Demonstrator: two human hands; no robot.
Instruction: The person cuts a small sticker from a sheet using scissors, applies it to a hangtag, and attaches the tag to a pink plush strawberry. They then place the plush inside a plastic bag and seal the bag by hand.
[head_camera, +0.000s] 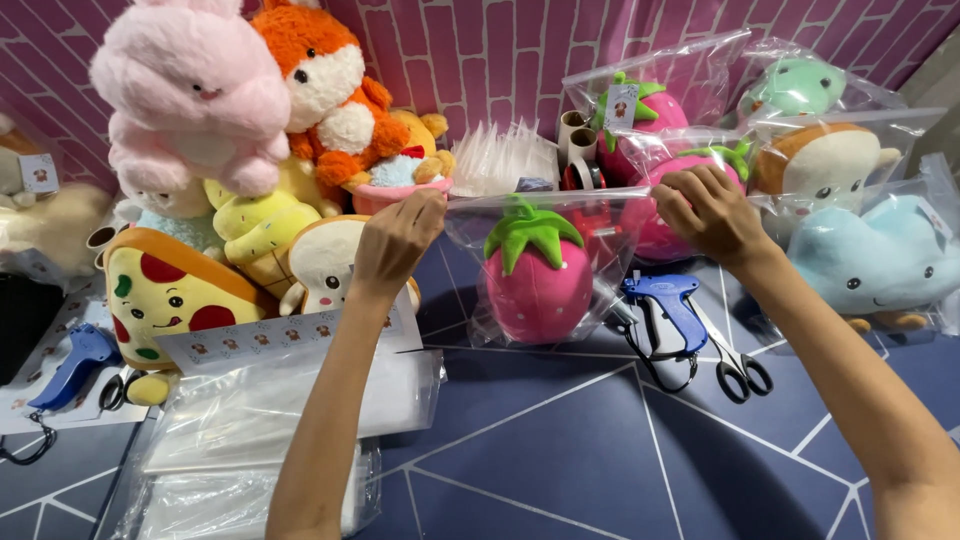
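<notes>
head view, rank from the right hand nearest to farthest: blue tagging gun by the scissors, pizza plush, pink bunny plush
1. blue tagging gun, on the table just below the right hand.
2. pink bunny plush, top of the pile, far left.
3. pizza plush, left, lower; close to the bunny's distance.

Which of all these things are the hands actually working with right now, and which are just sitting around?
In hand:
- left hand and right hand, pinching the top edge of a clear plastic bag
- pink strawberry plush inside that bag

Lying about:
- blue tagging gun and scissors
- stack of empty bags
- pizza-slice plush
- already bagged plush toys
</notes>
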